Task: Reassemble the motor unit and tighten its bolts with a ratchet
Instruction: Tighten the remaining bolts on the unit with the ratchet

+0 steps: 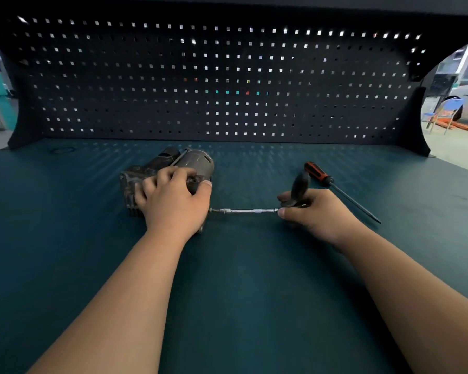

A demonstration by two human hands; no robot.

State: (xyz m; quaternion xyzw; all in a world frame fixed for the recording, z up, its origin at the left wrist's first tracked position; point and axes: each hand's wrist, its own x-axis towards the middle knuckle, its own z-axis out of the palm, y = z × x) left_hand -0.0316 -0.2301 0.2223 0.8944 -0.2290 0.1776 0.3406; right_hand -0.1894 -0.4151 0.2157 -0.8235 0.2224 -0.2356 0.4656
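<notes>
You seem to be at the tightening stage: the motor unit [197,160] lies in one piece on the desk [254,279] under your gripping left hand [173,197], while your right hand [315,213] clasps the ratchet [299,184], its extension [243,211] reaching the unit's end, and any bolts left to do are hidden.

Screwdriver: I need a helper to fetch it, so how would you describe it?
On the teal bench top below the pegboard, look just beyond the right hand. The screwdriver lies loose there, the only tool with an orange-and-black handle and a long dark shaft.
</notes>
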